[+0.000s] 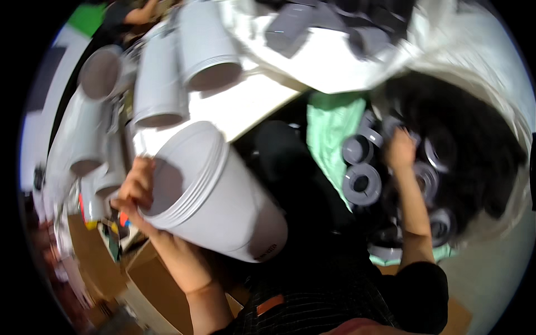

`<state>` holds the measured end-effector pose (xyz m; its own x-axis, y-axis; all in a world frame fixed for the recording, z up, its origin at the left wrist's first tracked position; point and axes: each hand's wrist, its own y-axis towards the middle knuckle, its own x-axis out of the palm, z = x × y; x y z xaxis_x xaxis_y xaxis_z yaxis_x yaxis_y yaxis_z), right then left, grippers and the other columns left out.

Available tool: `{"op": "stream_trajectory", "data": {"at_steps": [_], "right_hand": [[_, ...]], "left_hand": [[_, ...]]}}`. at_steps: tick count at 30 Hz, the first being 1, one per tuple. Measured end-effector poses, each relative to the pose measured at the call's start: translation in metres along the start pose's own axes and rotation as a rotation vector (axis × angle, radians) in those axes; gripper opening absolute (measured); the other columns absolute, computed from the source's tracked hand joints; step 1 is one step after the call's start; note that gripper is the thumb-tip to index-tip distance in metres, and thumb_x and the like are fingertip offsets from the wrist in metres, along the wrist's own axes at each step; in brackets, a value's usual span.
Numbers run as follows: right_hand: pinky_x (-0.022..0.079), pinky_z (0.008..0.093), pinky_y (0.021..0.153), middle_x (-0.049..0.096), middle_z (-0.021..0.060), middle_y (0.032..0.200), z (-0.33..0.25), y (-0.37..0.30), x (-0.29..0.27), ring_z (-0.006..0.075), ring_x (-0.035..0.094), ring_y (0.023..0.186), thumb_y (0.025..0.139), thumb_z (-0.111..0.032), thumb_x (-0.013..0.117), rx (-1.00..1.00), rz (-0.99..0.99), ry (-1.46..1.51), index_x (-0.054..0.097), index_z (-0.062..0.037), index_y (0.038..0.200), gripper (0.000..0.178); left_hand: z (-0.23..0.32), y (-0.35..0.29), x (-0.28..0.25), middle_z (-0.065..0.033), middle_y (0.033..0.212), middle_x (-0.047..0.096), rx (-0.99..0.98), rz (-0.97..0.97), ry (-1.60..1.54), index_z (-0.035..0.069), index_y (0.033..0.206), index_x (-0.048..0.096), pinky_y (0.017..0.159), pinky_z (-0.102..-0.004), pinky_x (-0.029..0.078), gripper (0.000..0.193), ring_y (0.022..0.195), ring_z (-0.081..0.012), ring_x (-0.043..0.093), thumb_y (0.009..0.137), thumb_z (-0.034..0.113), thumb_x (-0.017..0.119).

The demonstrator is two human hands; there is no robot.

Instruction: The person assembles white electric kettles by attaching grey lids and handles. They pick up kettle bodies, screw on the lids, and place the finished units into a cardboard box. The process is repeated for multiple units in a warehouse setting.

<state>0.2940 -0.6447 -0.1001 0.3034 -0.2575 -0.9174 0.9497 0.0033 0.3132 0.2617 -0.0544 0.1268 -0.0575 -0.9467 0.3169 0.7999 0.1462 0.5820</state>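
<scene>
My left hand [138, 192] grips the rim of a large grey plastic tub [245, 206], fingers over the edge and thumb along the outside. The tub lies tilted, its threaded open mouth toward the upper left and its base toward the lower right. On the right, my right hand [401, 149] reaches in among grey ring-shaped plastic parts [362, 184]. Its fingers curl down at a grey piece [392, 124] and are partly hidden, so what they hold does not show.
More grey tubs [159, 84] lie on a white table [251, 103] at the upper left. Dark grey plastic parts [290, 28] rest on white sheeting at the back. A green plastic bag [329, 125] borders the rings. Open cardboard boxes [162, 285] stand at the lower left. Another person's arm [139, 14] shows far left.
</scene>
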Motion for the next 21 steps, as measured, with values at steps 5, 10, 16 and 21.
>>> {"op": "stream_trajectory", "data": {"at_steps": [5,10,16,21], "right_hand": [[0.050,0.0397,0.098,0.065,0.0173,0.120,-0.046,0.031,-0.080,0.0323,0.063,0.110,0.076,-0.029,0.090,0.220,0.038,0.470,0.065,0.0031,0.120,0.059],[0.053,0.0369,0.094,0.060,0.0172,0.128,-0.192,0.088,-0.195,0.0257,0.059,0.112,0.084,0.001,0.080,0.107,0.520,1.712,0.054,0.0025,0.132,0.055],[0.043,0.0431,0.110,0.054,0.0194,0.138,-0.326,0.105,-0.282,0.0294,0.055,0.128,0.079,-0.049,0.084,-0.248,0.003,2.100,0.048,0.0040,0.139,0.088],[0.029,0.0536,0.120,0.058,0.0223,0.127,-0.351,0.125,-0.272,0.0341,0.057,0.121,0.076,-0.069,0.074,-0.673,-0.039,2.071,0.052,0.0022,0.123,0.088]], "left_hand": [[-0.015,-0.007,-0.043,-0.0045,0.093,0.058,-0.208,0.012,0.164,0.006,0.098,0.059,0.082,-0.0312,0.045,0.024,0.089,-0.0170,0.054,0.091,0.029,0.064],[-0.011,0.007,-0.009,-0.0192,0.153,0.044,-0.544,-0.051,0.118,0.004,0.154,0.034,0.120,-0.0452,0.026,0.092,0.143,-0.0300,0.040,0.085,0.053,0.068],[0.007,-0.005,-0.027,-0.0206,0.156,0.030,-0.366,-0.065,0.185,0.005,0.155,0.025,0.118,-0.0533,0.027,0.129,0.149,-0.0355,0.030,0.066,0.087,0.070],[-0.003,-0.024,-0.027,-0.0250,0.151,0.036,-0.330,0.239,0.072,0.002,0.156,0.019,0.118,-0.0468,0.029,0.138,0.144,-0.0356,0.035,0.060,0.082,0.077]]}}
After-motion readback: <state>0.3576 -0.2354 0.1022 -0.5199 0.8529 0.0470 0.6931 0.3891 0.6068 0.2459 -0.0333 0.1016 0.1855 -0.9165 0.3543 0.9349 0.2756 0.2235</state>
